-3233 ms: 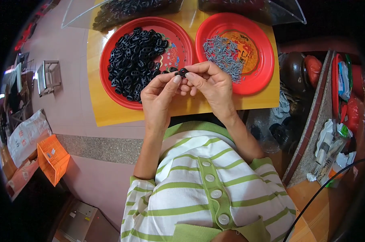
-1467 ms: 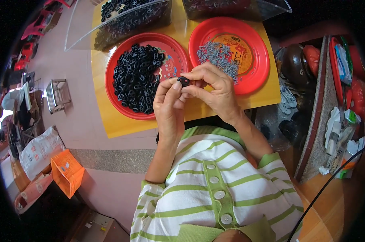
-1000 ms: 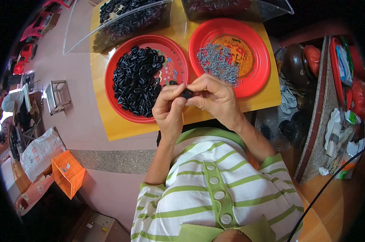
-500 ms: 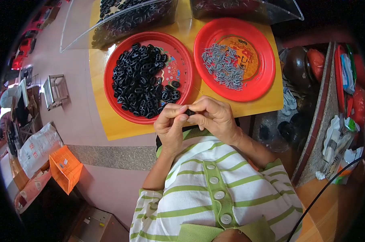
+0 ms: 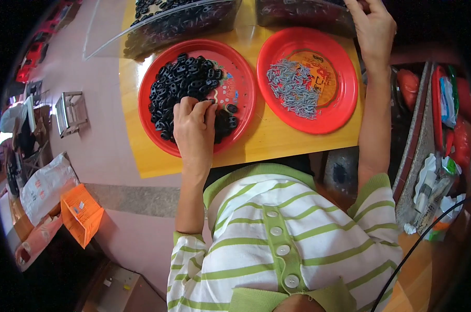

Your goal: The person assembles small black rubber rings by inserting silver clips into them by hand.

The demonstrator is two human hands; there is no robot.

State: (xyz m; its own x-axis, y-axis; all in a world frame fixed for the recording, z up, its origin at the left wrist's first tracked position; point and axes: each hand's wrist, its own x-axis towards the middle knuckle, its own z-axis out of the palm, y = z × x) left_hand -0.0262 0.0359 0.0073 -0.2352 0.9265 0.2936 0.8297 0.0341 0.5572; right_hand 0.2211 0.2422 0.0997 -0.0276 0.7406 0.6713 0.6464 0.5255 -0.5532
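In the head view, 2 round red trays lie side by side on a yellow table (image 5: 277,144) in the upper middle of the frame. The left tray (image 5: 240,86) holds a large heap of small black oval pieces (image 5: 181,80) with holes in them, mostly along its left side. A few more lie at its lower right, and its patterned floor shows at the upper right.

The person's left hand (image 5: 194,127) reaches over the left tray from below, its fingertips drawn close together at the heap. Whether this grip has a piece between the fingers, I cannot tell.

The right tray (image 5: 346,86) carries a scatter of small grey screw-like pins (image 5: 293,86), gathered toward its left half.

The person's right hand (image 5: 375,34) is raised at the upper right of the frame, fingers bent, near the corner of a clear bin (image 5: 303,16) of dark contents. The top edge crops the fingers, so I cannot tell the state of that grip.

Another clear bin (image 5: 194,28) with black pieces stands at the upper left of the table. A metal stool (image 5: 70,117) stands on the floor at the left.
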